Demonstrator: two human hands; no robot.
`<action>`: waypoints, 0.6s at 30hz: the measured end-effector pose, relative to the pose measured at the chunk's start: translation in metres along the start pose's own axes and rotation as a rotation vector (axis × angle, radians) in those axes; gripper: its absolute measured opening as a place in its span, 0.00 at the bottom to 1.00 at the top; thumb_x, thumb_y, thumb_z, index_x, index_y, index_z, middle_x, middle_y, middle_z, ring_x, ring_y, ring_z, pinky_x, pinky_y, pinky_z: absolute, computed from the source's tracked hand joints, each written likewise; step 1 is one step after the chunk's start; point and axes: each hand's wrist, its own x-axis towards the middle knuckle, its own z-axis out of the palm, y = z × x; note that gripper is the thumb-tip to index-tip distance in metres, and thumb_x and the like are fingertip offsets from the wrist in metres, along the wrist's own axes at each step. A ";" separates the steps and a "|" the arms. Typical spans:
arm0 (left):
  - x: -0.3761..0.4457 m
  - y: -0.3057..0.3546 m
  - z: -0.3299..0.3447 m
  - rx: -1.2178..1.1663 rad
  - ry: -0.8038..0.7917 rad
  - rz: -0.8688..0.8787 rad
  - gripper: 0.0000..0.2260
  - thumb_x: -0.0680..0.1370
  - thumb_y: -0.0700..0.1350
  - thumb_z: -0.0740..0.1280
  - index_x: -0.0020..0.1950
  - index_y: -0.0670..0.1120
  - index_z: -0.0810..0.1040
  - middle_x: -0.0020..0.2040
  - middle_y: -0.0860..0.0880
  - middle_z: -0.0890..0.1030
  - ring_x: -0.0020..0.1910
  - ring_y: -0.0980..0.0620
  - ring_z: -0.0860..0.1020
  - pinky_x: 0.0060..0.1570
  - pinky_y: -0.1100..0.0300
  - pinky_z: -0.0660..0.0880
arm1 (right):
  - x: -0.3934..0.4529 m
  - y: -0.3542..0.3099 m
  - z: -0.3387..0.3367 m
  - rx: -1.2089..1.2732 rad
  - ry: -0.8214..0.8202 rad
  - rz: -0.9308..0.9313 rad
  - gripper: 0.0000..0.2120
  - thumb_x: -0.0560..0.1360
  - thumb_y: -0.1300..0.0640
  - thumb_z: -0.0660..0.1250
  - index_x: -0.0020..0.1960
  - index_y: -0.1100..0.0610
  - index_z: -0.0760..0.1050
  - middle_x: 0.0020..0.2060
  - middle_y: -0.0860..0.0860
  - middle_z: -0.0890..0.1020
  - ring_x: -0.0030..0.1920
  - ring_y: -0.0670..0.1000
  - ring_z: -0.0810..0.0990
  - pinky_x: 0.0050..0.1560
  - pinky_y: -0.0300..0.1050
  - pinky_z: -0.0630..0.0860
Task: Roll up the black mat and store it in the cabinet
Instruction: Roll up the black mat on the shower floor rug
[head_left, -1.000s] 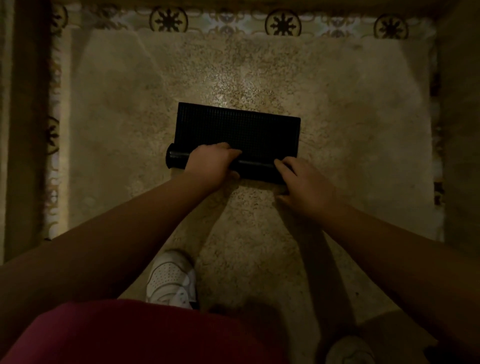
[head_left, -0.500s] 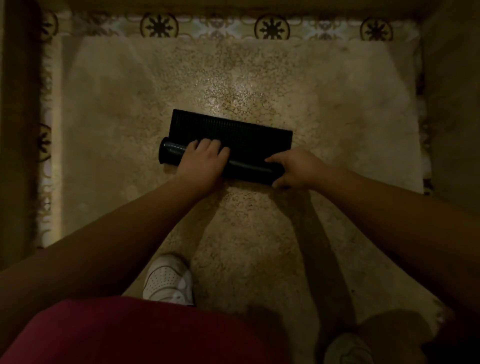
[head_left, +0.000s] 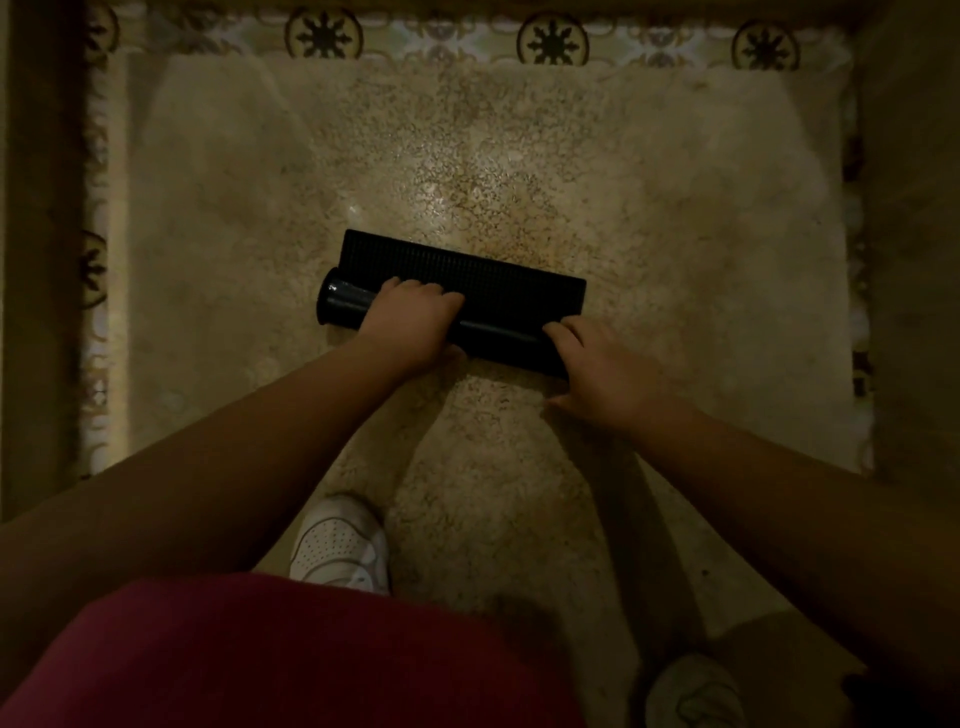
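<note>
The black mat (head_left: 498, 293) lies on the beige rug (head_left: 675, 234), mostly rolled into a tube along its near edge, with a narrow ribbed strip still flat beyond the roll. My left hand (head_left: 413, 325) lies over the left part of the roll, fingers curled across the top. Near the roll's right end my right hand (head_left: 602, 369) presses on it, fingers on the tube and thumb on the rug. The tube's open left end (head_left: 332, 304) sticks out past my left hand. No cabinet is in view.
The shaggy rug fills most of the floor, bordered by patterned tiles (head_left: 553, 39) at the far edge. Dark wooden furniture or walls flank both sides (head_left: 36, 260). My white shoes (head_left: 340, 545) stand on the rug below the mat.
The roll has advanced away from me, so the flat strip is much narrower than a second ago. Both hands moved forward with it and my right hand has reset its grip.
</note>
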 end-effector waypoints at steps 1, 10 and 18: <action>0.002 -0.001 -0.001 -0.007 -0.012 -0.002 0.22 0.69 0.59 0.72 0.55 0.46 0.75 0.52 0.42 0.79 0.52 0.39 0.76 0.58 0.46 0.69 | 0.002 0.000 0.002 -0.005 0.024 0.003 0.38 0.67 0.50 0.75 0.71 0.54 0.61 0.65 0.55 0.71 0.63 0.56 0.69 0.55 0.52 0.73; -0.009 -0.011 0.015 0.134 0.176 0.117 0.33 0.71 0.47 0.71 0.73 0.45 0.63 0.66 0.35 0.69 0.62 0.35 0.68 0.62 0.41 0.63 | 0.026 0.012 -0.017 0.183 -0.118 0.113 0.33 0.65 0.48 0.77 0.66 0.48 0.68 0.57 0.56 0.79 0.53 0.57 0.78 0.44 0.44 0.70; -0.022 -0.004 0.027 0.089 0.220 0.107 0.30 0.67 0.55 0.74 0.64 0.44 0.71 0.60 0.40 0.76 0.58 0.37 0.73 0.62 0.37 0.63 | 0.031 0.017 -0.022 0.458 -0.405 0.117 0.35 0.65 0.51 0.78 0.69 0.52 0.71 0.62 0.52 0.78 0.55 0.47 0.74 0.51 0.39 0.67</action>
